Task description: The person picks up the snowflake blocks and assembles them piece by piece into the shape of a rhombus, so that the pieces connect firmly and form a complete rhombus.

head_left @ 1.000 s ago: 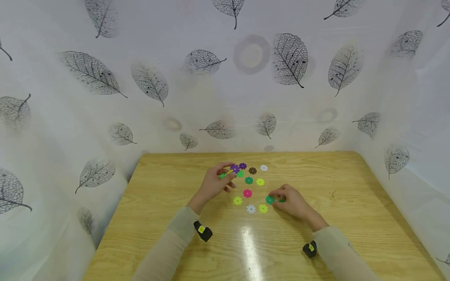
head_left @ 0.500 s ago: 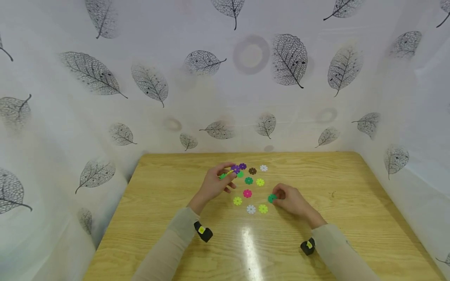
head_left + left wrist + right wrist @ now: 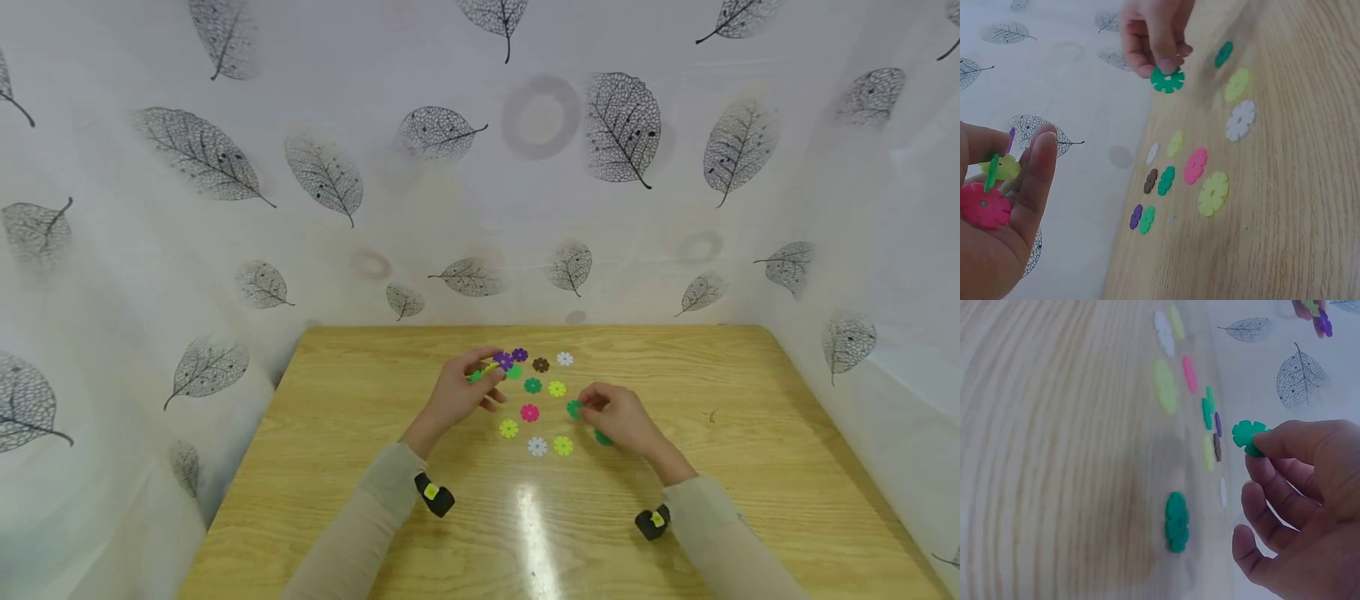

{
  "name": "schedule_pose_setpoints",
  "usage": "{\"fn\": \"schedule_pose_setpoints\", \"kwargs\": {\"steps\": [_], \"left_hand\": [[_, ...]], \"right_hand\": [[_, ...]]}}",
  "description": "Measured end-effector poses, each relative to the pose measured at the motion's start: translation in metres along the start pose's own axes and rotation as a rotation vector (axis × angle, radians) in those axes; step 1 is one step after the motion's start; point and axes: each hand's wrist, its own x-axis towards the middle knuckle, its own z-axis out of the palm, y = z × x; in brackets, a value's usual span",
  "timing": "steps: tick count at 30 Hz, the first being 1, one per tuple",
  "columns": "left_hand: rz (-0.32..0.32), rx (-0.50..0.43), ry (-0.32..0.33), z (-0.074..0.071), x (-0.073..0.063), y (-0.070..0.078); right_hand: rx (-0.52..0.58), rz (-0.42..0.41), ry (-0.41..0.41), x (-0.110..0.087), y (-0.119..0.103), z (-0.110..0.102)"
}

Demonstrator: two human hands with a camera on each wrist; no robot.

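My left hand (image 3: 455, 392) holds a small joined cluster of notched snowflake discs above the table. In the cluster are a pink disc (image 3: 986, 206), a yellow disc (image 3: 1007, 167), a green disc (image 3: 991, 172) seen edge-on and a purple disc (image 3: 503, 361). Thumb and fingertips of my right hand (image 3: 624, 421) pinch a single dark green disc (image 3: 1249, 435) by its edge, raised off the wood. Below that hand, another dark green disc (image 3: 1177, 522) lies flat; the hand partly covers it in the head view. The two hands are apart.
Between the hands, several loose discs lie flat on the wooden table (image 3: 360, 517), among them a pink disc (image 3: 529, 413), a white disc (image 3: 537, 447) and a brown disc (image 3: 541, 365). A leaf-printed white curtain (image 3: 480, 200) stands behind and on both sides.
My right hand has risen slightly and moved away from me with the pinched green disc, uncovering the other green disc on the table. The left hand and its cluster have hardly moved.
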Motion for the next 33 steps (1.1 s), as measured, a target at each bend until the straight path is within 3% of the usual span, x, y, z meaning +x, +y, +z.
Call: {"fn": "schedule_pose_setpoints", "kwargs": {"steps": [11,22,33], "left_hand": [[-0.007,-0.052,-0.012,0.002,0.001,0.001],[0.029,0.008,-0.042,0.004,0.0,-0.001],[0.026,-0.004,-0.034,0.006,0.001,0.001]], "right_hand": [[0.021,-0.1,0.08,0.005,-0.021,0.0],[0.077,-0.137,0.109,0.012,-0.041,-0.003],[0.119,-0.177,0.134,0.017,-0.063,-0.002]]}}
